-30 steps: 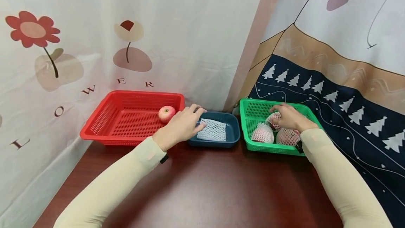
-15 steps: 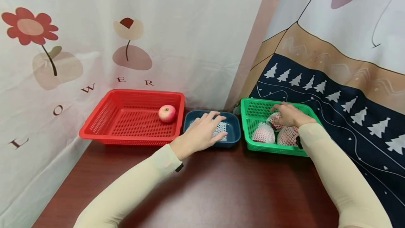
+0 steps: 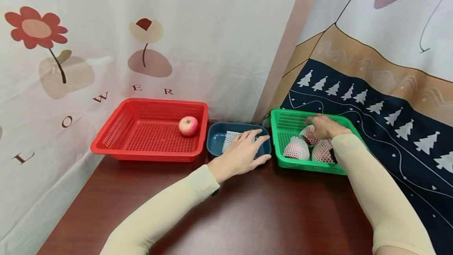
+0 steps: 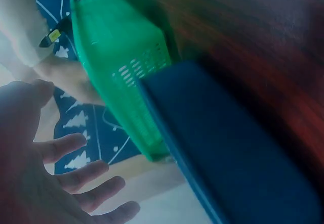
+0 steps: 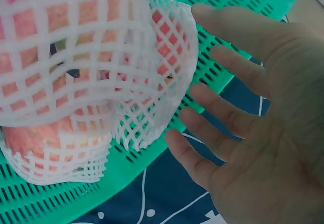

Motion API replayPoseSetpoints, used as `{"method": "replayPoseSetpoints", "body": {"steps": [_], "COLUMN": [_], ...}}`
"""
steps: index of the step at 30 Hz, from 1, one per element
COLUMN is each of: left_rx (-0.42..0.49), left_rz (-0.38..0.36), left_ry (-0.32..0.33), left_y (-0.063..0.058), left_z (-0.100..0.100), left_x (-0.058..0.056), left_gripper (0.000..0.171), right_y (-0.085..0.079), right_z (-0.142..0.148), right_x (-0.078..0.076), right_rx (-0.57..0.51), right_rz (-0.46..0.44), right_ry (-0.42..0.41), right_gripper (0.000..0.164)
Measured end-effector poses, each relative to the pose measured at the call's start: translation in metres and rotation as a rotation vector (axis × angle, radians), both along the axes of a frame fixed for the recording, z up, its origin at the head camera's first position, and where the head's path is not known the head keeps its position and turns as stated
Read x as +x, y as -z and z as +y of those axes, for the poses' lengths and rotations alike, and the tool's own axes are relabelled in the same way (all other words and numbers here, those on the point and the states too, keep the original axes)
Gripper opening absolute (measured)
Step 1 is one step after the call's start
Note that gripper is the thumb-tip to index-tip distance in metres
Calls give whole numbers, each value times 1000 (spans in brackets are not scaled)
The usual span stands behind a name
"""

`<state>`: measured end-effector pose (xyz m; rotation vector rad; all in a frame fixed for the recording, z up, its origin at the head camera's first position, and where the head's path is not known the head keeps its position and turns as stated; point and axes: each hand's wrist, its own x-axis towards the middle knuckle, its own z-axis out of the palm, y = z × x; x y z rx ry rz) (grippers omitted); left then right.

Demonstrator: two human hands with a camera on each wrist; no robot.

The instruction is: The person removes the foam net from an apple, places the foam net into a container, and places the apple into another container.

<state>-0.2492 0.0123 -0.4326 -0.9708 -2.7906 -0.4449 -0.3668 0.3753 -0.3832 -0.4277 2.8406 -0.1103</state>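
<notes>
My left hand (image 3: 242, 152) hovers over the right part of the small blue tray (image 3: 216, 139), fingers spread and holding nothing. White foam netting (image 3: 230, 139) lies in the tray, partly hidden under this hand. In the left wrist view, the fingers (image 4: 83, 176) reach past the tray's side (image 4: 223, 148). My right hand (image 3: 323, 127) is inside the green basket (image 3: 283, 123), above the rearmost of several net-sleeved apples (image 3: 296, 148). The right wrist view shows its fingers (image 5: 223, 102) loosely bent beside a netted apple (image 5: 169, 42), the thumb tip right at the net's edge.
On the left stands a red basket (image 3: 148, 156) with one bare apple (image 3: 188, 126) at its right side. The containers line up along the back of the dark wooden table (image 3: 269, 207), against a printed curtain (image 3: 219, 42).
My left hand has moved rightward from beside the red basket across the blue tray toward the green basket. My right hand has stayed over the netted apples.
</notes>
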Motion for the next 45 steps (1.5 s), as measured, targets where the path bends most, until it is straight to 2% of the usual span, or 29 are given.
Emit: {"method": "replayPoseSetpoints", "body": {"steps": [6, 7, 8, 12, 20, 31, 38, 45], "left_rx": [-22, -23, -24, -27, -33, -67, -65, -49], "left_rz": [1, 0, 0, -4, -20, -100, -100, -144], "left_ry": [5, 2, -2, -15, -6, -57, -82, -98], "left_y": [6, 7, 9, 11, 20, 26, 26, 30], "left_z": [16, 18, 20, 29, 42, 58, 67, 69], "left_x": [-1, -2, -2, -4, -10, -14, -14, -12], "left_gripper": [74, 74, 74, 74, 76, 80, 83, 89], "right_y": [11, 18, 17, 28, 7, 7, 6, 8], "right_z": [7, 12, 11, 19, -7, -6, -7, -10], "right_x": [-13, -20, -19, -30, -5, -4, -6, -9], "right_rx": [-4, 9, 5, 26, 31, 53, 78, 83], "right_rz": [-31, -25, -36, -22, -48, -121, -114, -117], "right_ry": [18, 11, 18, 4, 44, 103, 103, 103], "right_gripper": [63, 64, 65, 69, 69, 75, 78, 78]}}
